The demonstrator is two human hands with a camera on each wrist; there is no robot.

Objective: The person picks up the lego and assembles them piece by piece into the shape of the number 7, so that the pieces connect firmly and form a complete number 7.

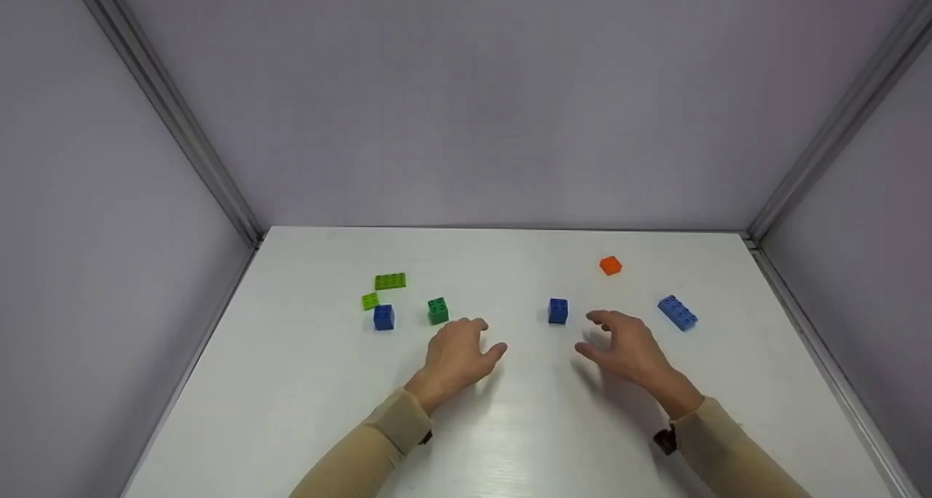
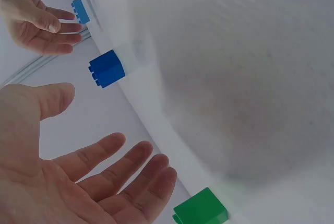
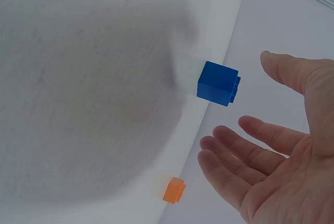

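My left hand hovers over the white table with thumb and fingers spread apart, holding nothing. Just beyond its fingers stands a green brick, which also shows at the bottom of the left wrist view. My right hand is spread too and holds nothing. A dark blue brick stands upright to the left of its fingertips, apart from them. In the right wrist view this blue brick sits beyond the gap between thumb and fingers, studs facing the hand's side.
Left of the green brick are another dark blue brick, a small lime brick and a longer lime brick. An orange brick lies at the back right, a long blue brick farther right. Walls enclose the table.
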